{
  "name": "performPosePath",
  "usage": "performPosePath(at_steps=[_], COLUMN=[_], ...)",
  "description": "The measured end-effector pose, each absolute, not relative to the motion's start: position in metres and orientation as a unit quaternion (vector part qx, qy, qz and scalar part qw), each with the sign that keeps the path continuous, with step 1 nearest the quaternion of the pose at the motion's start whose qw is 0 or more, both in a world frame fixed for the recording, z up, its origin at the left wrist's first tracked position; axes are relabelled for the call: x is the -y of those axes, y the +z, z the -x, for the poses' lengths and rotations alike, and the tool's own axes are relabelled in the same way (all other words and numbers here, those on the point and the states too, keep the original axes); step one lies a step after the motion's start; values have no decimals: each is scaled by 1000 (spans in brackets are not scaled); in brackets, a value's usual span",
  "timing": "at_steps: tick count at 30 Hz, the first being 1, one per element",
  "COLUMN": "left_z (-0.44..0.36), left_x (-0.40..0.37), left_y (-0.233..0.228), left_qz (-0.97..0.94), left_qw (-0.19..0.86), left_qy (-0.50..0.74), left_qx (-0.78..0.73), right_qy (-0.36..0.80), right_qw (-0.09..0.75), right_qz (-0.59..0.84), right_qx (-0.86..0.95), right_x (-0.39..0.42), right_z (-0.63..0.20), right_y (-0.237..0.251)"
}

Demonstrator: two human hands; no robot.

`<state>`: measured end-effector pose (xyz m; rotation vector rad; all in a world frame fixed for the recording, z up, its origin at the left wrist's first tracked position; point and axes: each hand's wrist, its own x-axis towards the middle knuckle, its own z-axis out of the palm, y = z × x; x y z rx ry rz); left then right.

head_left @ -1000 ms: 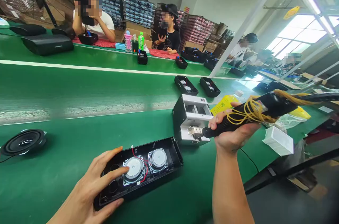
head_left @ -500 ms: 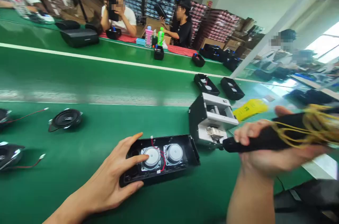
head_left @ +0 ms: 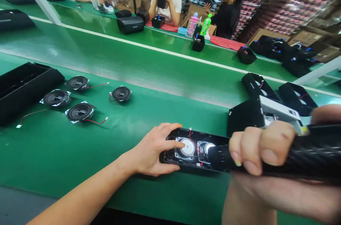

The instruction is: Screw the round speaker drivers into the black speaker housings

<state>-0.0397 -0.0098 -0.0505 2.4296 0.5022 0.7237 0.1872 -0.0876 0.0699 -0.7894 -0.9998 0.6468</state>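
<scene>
A long black speaker housing lies open side up on the green bench, with two drivers in it. My left hand grips its left end, thumb along the near edge and fingers over the far edge. The index finger rests on the magnet of the left driver. My right hand is wrapped round a black electric screwdriver, held nearly level. Its front end lies over the right driver and hides part of it; I cannot see the bit. Red wires with white plugs run between the drivers.
Several loose speaker drivers and an empty black housing lie at left. A screw feeder stands behind my right hand, near two fitted housings. Co-workers sit across the bench, by a green bottle.
My right hand has brought the screwdriver left, from beside the screw feeder to over the right driver. My left hand keeps its hold on the housing. The view has turned left.
</scene>
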Motion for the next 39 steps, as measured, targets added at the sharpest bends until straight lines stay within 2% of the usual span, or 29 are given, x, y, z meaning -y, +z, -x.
performPosePath(at_steps=[4,13,21,27,39], left_z=[38,37,36,35,36], left_x=[9,7,7,6,5], left_y=[-51,-52,-53,-53,-53], left_qz=[-901,-898,-898,-896,-897], left_qw=[269,273,272,271,280], left_qy=[289,301,302,311,305], left_qx=[-178,-170,-169,-161,-156], right_qy=[346,368,405,440,426], right_qw=[748,727,705,697,712], right_qz=[287,313,321,274,291], right_qx=[488,487,486,496,477], right_x=[72,62,64,55,51], right_z=[-161,-158,-166,-173,-166], right_y=[51,27,18,16,11])
